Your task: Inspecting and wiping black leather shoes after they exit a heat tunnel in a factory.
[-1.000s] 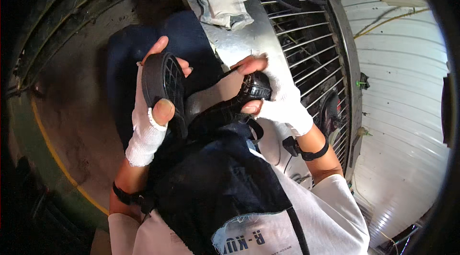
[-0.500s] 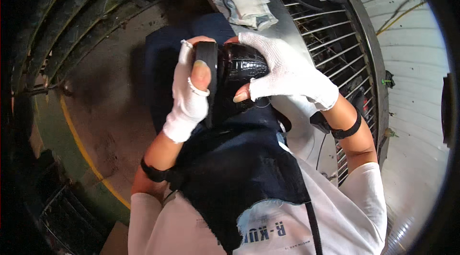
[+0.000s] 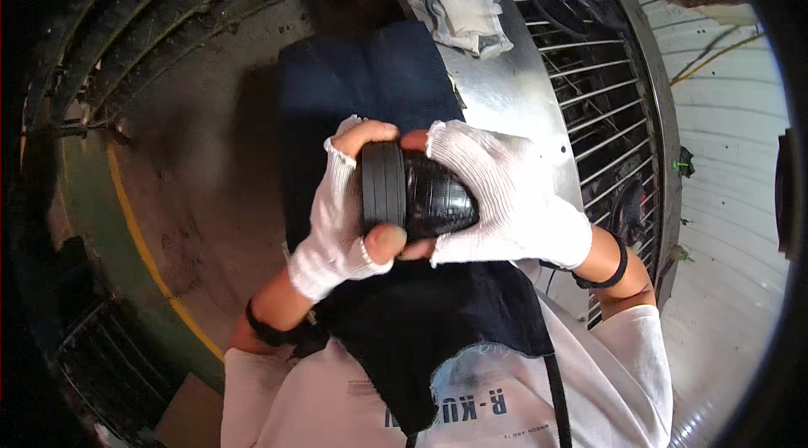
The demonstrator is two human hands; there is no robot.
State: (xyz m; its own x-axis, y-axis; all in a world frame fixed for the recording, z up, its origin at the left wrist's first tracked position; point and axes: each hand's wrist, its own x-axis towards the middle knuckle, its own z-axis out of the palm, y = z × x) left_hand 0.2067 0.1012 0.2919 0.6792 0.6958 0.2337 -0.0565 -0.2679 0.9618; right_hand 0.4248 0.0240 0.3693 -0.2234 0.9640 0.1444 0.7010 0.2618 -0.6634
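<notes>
Both my hands, in white fingerless knit gloves, hold a glossy black shoe (image 3: 438, 195) over my lap. Its rounded upper has an embossed reptile-like pattern, and the thick, dark, grooved sole (image 3: 383, 187) faces left. My left hand (image 3: 341, 212) is closed on the sole, thumb on the near edge and fingers at the far edge. My right hand (image 3: 513, 195) wraps round the upper, with fingertips close to where it meets the sole. Sole and upper touch along the visible seam. The palms hide the shoe's ends.
A pale crumpled cloth or glove bundle (image 3: 467, 6) lies on the metal surface (image 3: 505, 94) ahead. At the right runs a rack of metal bars (image 3: 602, 103) with dark items beneath. Curved racks (image 3: 168, 18) stand at the far left, and a yellow floor line (image 3: 139, 233) crosses there.
The shoe and both hands have come nearer to my body. A gap between sole and upper has closed. My right hand's fingers have moved in toward the sole.
</notes>
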